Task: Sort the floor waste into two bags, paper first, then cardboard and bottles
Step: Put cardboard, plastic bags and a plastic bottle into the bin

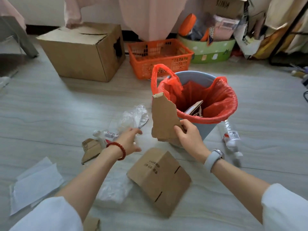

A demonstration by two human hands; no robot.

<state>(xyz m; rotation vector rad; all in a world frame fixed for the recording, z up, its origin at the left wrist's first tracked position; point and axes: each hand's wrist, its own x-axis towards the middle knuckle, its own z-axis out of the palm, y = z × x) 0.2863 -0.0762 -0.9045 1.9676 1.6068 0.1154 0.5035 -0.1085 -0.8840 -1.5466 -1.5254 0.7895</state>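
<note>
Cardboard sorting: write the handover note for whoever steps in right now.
Right hand holds a torn cardboard piece beside the bin.
Left hand is open, reaching over a clear plastic bag.
Done: some cardboard already lies in the red bag lining the bin.
Left: folded cardboard, small scrap, two bottles, white paper on the floor.

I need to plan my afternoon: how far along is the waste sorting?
Partly done. Cardboard already sits in the red bag lining the bin. In hand: the right hand grips a torn cardboard piece beside the bin; the left hand reaches toward a clear bag. Left on the floor: white paper, a folded box, a cardboard scrap and bottles.
</note>
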